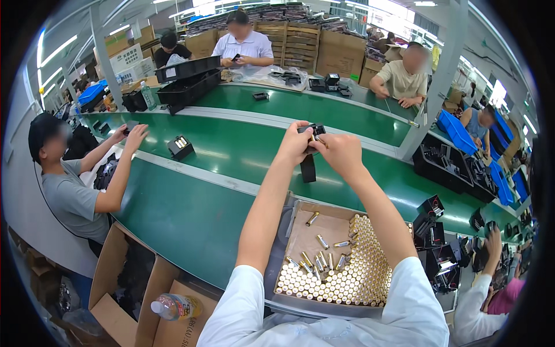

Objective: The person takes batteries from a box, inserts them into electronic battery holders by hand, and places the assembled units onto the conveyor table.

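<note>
My left hand point(293, 143) is closed round a small black plastic case point(315, 128), holding it up over the green conveyor belt. A black flap point(308, 168) hangs down below the case. At the case's open side, my right hand point(340, 152) has its fingers pinched on what looks like a gold-ended battery, mostly hidden by the fingertips. Under my forearms lies a cardboard tray point(312, 209) of batteries. Many stand packed upright point(347, 289), and several loose batteries point(322, 242) lie on its brown bottom.
On the belt point(231, 151), left of my hands, sits a black case with batteries point(180, 147). Several open black cases point(436, 248) are stacked to my right. A bottle point(176, 307) lies in a carton at lower left. Co-workers sit at left point(81, 179) and across the line.
</note>
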